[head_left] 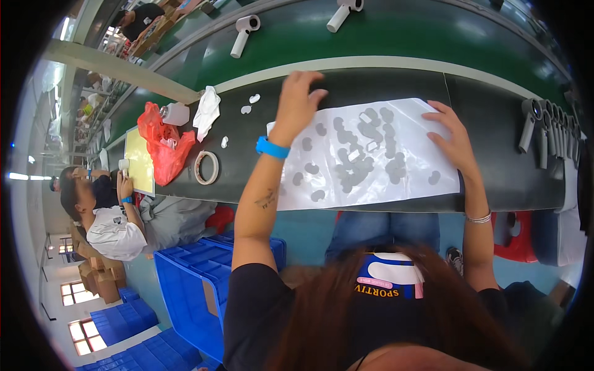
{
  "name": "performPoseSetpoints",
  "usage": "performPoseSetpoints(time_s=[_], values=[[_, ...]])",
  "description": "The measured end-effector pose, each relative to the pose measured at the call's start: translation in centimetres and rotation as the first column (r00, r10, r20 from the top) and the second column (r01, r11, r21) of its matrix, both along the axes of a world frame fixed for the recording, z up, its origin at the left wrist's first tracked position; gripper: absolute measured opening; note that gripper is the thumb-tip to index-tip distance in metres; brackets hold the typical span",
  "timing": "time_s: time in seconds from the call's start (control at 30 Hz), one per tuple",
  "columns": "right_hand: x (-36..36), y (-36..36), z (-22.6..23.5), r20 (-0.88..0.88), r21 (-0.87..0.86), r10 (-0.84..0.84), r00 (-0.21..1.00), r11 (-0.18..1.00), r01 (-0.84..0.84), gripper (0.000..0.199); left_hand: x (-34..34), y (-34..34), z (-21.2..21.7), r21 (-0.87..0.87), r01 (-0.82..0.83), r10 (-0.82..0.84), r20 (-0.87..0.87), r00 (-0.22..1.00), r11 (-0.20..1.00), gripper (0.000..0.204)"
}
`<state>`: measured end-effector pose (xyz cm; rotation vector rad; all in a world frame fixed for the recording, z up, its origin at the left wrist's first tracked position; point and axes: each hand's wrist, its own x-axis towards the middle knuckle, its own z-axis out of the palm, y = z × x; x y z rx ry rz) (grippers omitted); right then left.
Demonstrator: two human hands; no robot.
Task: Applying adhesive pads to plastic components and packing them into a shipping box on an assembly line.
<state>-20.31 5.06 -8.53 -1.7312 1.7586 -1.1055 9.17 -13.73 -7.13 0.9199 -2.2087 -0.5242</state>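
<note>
A large white glossy sheet lies on the dark work table in front of me. Grey bean-shaped pieces are spread over it, several of them bunched at its middle. A few small white rectangular bits sit among them. My left hand is over the sheet's far left corner, with its fingers bent and the thumb apart; I see nothing in it. At the right edge of the sheet, my right hand rests with its fingers spread.
Left on the table are a tape roll, a red plastic bag, a bottle, a white tissue and small white pieces. Handheld grey devices line the right end. Beyond runs a green conveyor. A co-worker sits left, near blue crates.
</note>
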Motion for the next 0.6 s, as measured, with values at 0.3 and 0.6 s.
performPoseSetpoints(time_s=[0.3, 0.6], values=[[-0.1, -0.2, -0.1, -0.052, 0.014, -0.011, 0.999, 1.000, 0.012, 0.035, 2.6, -2.2, -1.8, 0.350, -0.135, 0.133, 0.031, 0.991, 0.927, 0.016], [0.6, -0.1, 3.4, -0.770, 0.075, -0.123, 0.626, 0.957, 0.281, 0.040, 15.9, -6.3, -2.4, -0.044, -0.301, 0.301, 0.284, 0.911, 0.953, 0.013]])
